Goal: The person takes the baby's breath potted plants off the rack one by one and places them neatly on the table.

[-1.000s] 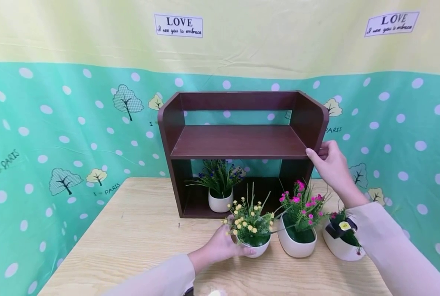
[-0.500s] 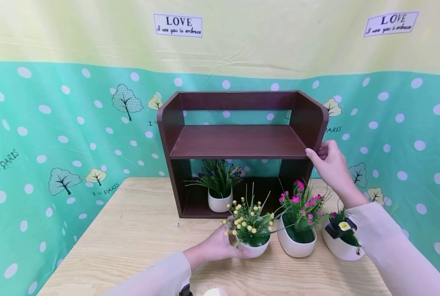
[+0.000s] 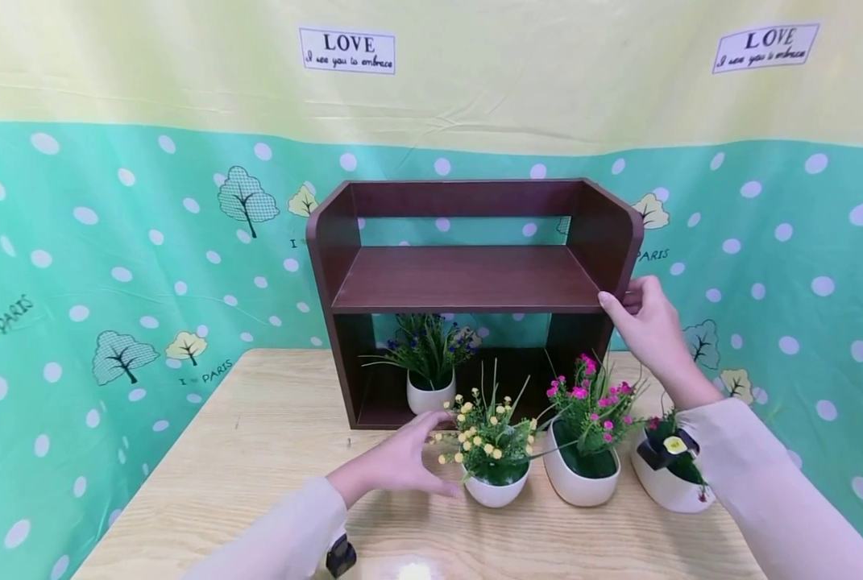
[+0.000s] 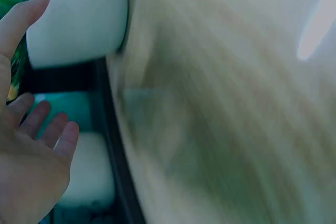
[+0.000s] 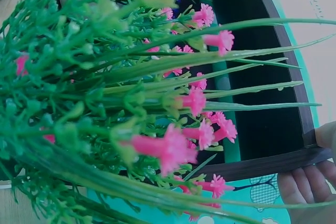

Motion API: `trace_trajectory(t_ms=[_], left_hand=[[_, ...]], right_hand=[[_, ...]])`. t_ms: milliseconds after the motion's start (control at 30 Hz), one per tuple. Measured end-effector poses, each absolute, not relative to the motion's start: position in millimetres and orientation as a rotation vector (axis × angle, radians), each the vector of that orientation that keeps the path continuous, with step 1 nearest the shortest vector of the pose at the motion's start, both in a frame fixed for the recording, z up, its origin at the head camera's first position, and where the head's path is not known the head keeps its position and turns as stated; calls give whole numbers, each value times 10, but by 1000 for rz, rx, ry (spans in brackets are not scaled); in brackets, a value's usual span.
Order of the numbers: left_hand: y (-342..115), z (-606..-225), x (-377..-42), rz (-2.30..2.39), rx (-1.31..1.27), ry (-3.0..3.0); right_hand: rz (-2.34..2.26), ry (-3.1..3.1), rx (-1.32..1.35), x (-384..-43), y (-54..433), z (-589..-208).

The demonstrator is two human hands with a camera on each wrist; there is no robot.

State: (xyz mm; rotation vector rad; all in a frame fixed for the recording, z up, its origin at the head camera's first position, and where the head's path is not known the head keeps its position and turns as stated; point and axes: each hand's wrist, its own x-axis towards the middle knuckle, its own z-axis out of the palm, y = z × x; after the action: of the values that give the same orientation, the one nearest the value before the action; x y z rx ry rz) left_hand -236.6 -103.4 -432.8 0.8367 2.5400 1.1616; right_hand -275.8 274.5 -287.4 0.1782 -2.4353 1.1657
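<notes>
My left hand (image 3: 402, 459), thumb and fingers spread, is just left of a white pot with yellow artificial flowers (image 3: 495, 451); a small gap shows between them. The left wrist view shows the same hand (image 4: 39, 150) with a bare palm beside a white pot (image 4: 79, 19). With thumb in front and fingers behind, my right hand (image 3: 645, 330) grips the right side panel of a dark brown two-tier shelf (image 3: 467, 278). In the right wrist view, pink flowers (image 5: 194, 100) cover much of the scene, and the right fingers (image 5: 307, 182) lie along the panel.
On the lower tier stands a white pot with blue-purple flowers (image 3: 431, 395). To the right on the wooden table (image 3: 271, 435) are a pot with pink flowers (image 3: 583, 483) and another white pot (image 3: 666, 487), partly behind the right sleeve. A patterned curtain (image 3: 148, 266) hangs behind.
My left hand has let go of the pot with yellow flowers and drawn back left, its fingers spreading. The right hand keeps its grip on the shelf.
</notes>
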Motion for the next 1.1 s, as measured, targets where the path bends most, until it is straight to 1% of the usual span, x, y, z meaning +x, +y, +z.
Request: trace_trajectory(t_ms=[133, 333, 600, 767, 1000, 1100], left_hand=[[-1123, -4282, -2421, 1109, 878, 2653], [-1194, -4287, -2515, 1250, 942, 2738], [-1305, -4305, -2633, 1392, 897, 2836], [-1343, -4355, -2704, 1427, 745, 2929], [-1303, -4430, -2812, 1550, 366, 2941], [-1274, -4475, -2880, 1593, 279, 2894]], right_hand=[[1167, -2429, 183, -2758, 2739, -2879], [1158, -2422, 184, -2763, 2741, -2887], [1150, -2408, 192, -2762, 2740, -2885], [1146, -2406, 191, -2763, 2739, -2886], [1144, -2402, 189, -2762, 2735, -2889], [1142, -2399, 187, -2760, 2732, -2893]])
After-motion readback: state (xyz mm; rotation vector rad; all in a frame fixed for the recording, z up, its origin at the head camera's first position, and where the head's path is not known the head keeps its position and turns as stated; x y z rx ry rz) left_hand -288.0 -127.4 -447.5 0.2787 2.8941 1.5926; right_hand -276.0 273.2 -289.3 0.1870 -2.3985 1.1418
